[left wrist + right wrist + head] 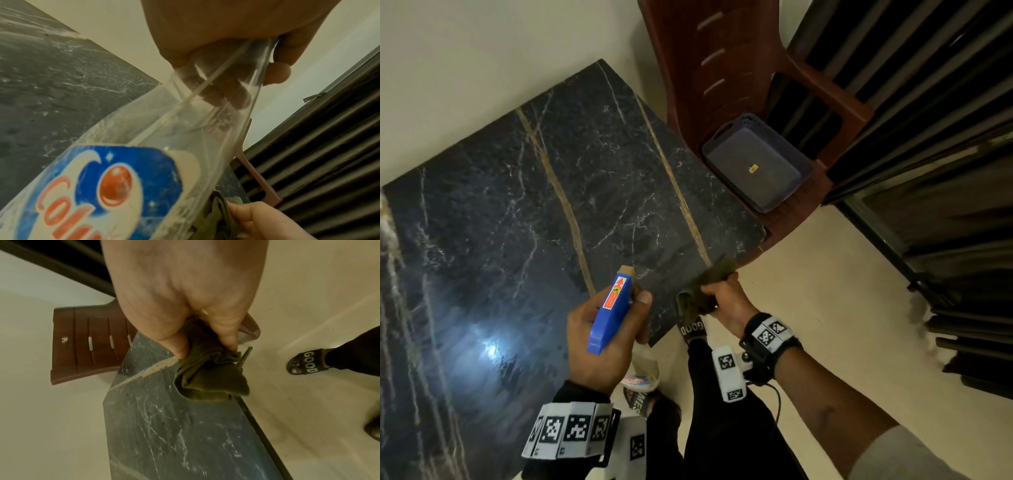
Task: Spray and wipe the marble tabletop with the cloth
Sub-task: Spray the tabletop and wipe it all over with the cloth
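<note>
The fingers [222, 91] of the left hand [599, 346] are curled around the neck of the spray bottle [144, 162], and through the clear plastic one can see them wrapped there; in the head view the thumb lies beside the blue trigger head [610, 313]. The right hand [726, 301] is clenched on the cloth [207, 378], with thumb and fingers bunching its upper part, so the rest hangs free in folds.

The cloth is olive green, soft and limp. It looks light, and it will take any shape under the palm. For wiping it is probably better to open it flat and press with the whole hand, because a bunched grip gives only a small contact. It hangs just above the near right corner of the marble tabletop [571, 192]; whether it touches the stone cannot be told.

The bottle is transparent with a blue and red label, and it seems almost empty, therefore light. The smooth plastic may be slippery, so the narrow neck under the trigger is the good place to hold it.

The tabletop is dark marble with white veins and two tan stripes. It is hard, polished and reflects a lamp, so liquid will likely spread easily on it.
</note>
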Demonstrator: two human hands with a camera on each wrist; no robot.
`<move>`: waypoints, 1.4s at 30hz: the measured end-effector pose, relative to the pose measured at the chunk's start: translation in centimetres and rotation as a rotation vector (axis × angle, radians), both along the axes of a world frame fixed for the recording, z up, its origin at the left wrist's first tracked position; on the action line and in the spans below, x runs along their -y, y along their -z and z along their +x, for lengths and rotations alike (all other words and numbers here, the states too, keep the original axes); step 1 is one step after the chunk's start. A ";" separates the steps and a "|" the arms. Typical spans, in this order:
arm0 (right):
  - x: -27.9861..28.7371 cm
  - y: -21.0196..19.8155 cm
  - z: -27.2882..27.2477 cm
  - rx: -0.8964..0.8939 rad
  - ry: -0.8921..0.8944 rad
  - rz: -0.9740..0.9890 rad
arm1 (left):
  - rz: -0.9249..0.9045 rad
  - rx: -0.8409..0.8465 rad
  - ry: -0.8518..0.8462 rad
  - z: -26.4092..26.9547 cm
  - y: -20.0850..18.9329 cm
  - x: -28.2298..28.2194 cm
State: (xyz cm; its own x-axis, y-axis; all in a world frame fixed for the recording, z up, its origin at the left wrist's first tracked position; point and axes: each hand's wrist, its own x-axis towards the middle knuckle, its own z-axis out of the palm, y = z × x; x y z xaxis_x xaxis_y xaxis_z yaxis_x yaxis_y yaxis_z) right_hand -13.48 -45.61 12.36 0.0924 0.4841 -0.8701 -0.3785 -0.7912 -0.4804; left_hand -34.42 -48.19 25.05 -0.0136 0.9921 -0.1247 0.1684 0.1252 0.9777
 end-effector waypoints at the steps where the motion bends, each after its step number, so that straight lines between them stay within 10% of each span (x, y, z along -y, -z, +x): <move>1: 0.0 0.7 0.6 0.015 0.046 0.038 | 0.002 -0.001 0.004 -0.3 0.0 0.2; 8: -0.1 2.5 -1.4 0.348 0.214 0.080 | 0.044 -0.045 -0.001 -3.3 -0.1 2.0; 15: 4.9 2.2 -5.4 0.151 -0.083 -0.007 | 0.040 0.010 -0.074 -5.2 -0.6 4.0; 22: 4.3 2.7 -6.4 0.387 0.111 0.084 | 0.041 0.008 -0.132 -7.7 -1.0 6.4; 29: 8.4 3.8 -11.2 0.243 -0.126 0.032 | 0.038 -0.014 -0.137 -10.0 -0.2 8.4; 36: 5.8 3.2 -9.7 0.453 0.127 0.107 | 0.035 -0.021 -0.145 -11.7 0.9 10.3; 42: 10.4 2.9 -15.0 0.347 -0.100 0.067 | 0.052 -0.001 -0.137 -12.1 1.2 11.5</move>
